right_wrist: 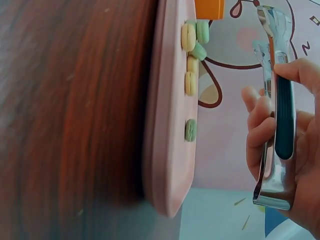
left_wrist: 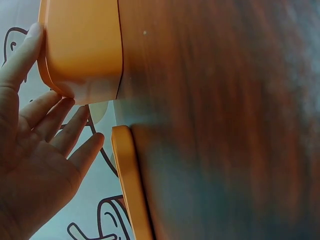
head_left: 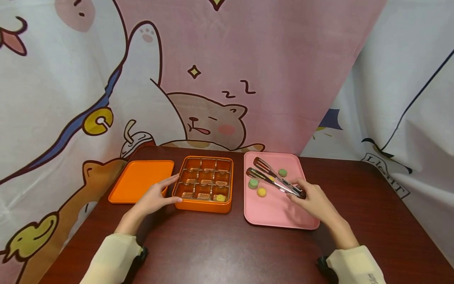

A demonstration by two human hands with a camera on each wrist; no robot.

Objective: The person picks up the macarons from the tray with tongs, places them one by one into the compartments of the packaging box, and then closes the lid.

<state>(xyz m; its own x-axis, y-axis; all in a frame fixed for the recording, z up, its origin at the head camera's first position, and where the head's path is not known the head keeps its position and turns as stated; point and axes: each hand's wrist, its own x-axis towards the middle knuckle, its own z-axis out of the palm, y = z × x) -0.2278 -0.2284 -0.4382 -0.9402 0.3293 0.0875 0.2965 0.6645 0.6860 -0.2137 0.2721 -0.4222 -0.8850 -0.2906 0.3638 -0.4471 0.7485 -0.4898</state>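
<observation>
My right hand (head_left: 315, 199) grips metal tongs (right_wrist: 284, 115) above the pink tray (head_left: 276, 215); the tongs' arms are spread apart, with nothing between their tips. Green macarons (head_left: 282, 172) and yellow macarons (head_left: 261, 192) lie on that tray, some partly behind the tongs in the head view. To the left, an orange box (head_left: 203, 206) holds a clear divided insert, with one yellow macaron (head_left: 220, 198) in its front right compartment. My left hand (head_left: 156, 199) touches the box's left side, thumb at the front corner and fingers extended, as the left wrist view (left_wrist: 45, 150) also shows.
An orange lid (head_left: 142, 179) lies flat left of the box, partly behind my left hand. Everything stands on a dark reddish-brown table (head_left: 227, 252). A printed cartoon curtain (head_left: 283, 79) hangs behind the table's back edge and along its sides.
</observation>
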